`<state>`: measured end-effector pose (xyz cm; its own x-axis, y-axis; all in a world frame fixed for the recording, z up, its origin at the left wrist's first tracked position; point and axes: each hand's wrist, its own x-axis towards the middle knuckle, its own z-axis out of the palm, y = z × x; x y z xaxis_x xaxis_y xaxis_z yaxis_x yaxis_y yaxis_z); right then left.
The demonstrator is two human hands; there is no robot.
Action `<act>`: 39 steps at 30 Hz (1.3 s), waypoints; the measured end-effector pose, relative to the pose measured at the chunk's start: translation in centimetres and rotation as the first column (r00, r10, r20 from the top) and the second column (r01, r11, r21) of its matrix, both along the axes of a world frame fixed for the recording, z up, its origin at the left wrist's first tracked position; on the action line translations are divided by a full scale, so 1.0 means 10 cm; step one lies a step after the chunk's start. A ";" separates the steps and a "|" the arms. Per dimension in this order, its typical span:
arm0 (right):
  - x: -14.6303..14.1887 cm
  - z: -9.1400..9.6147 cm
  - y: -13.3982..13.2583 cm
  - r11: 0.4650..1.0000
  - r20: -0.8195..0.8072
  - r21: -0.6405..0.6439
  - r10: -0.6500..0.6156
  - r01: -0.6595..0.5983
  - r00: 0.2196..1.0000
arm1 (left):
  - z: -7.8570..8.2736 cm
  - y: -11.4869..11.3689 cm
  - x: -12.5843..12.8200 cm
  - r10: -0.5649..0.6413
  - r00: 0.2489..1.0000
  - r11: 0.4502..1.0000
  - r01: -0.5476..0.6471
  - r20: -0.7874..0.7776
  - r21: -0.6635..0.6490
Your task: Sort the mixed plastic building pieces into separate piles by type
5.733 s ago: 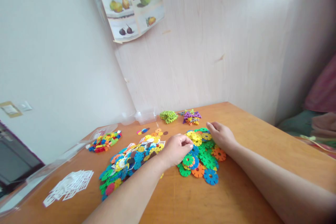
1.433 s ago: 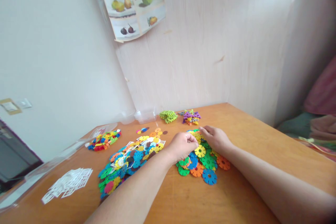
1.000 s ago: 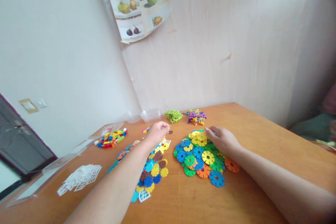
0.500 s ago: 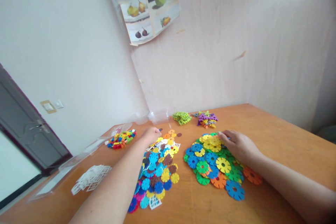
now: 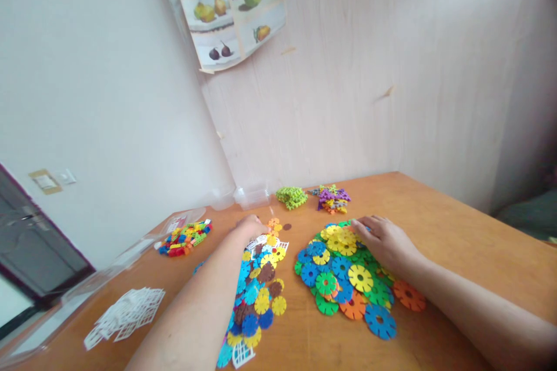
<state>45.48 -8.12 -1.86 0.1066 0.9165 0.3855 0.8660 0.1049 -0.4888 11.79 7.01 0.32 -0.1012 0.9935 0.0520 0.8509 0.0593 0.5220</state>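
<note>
My left hand [image 5: 251,226] is at the far end of a pile of small notched discs [image 5: 250,295] in blue, yellow, brown and other colours. Its fingers look closed, but what they hold, if anything, is hidden. White lattice window pieces [image 5: 260,242] lie just in front of it, and small orange discs [image 5: 274,223] to its right. Stretched out on the right edge of a pile of larger flower-shaped discs [image 5: 342,268], my right hand [image 5: 387,240] lies with the thumb apart, holding nothing that I can see.
Behind the piles are green pieces [image 5: 291,197], purple and yellow pieces [image 5: 333,198] and a clear plastic container [image 5: 252,196]. Mixed small blocks [image 5: 186,237] and white lattice pieces [image 5: 127,312] lie on the left, beside clear plastic lids [image 5: 111,266] along the table edge.
The view has turned slightly right, so everything sits further left. Relative to the small-disc pile, my left hand has shifted a little right. My right hand stays on the larger discs.
</note>
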 end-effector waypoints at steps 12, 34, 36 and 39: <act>-0.02 0.02 0.01 1.000 0.000 -0.006 -0.017 0.017 1.000 | 0.28 -0.32 0.21 -0.011 0.991 0.995 -0.002 0.136 0.098; -0.06 0.06 -0.01 0.998 -0.307 0.020 -0.047 0.055 0.951 | 0.26 -1.51 1.62 -0.605 0.707 0.781 0.617 0.366 0.097; -0.07 0.06 -0.01 0.998 -0.310 0.020 -0.045 0.054 0.950 | 0.21 -1.49 1.64 -0.612 0.718 0.780 0.618 0.331 0.101; -0.08 0.07 -0.02 0.999 -0.307 0.011 -0.042 0.047 0.951 | 0.18 -1.46 1.64 -0.609 0.735 0.788 0.603 0.297 0.122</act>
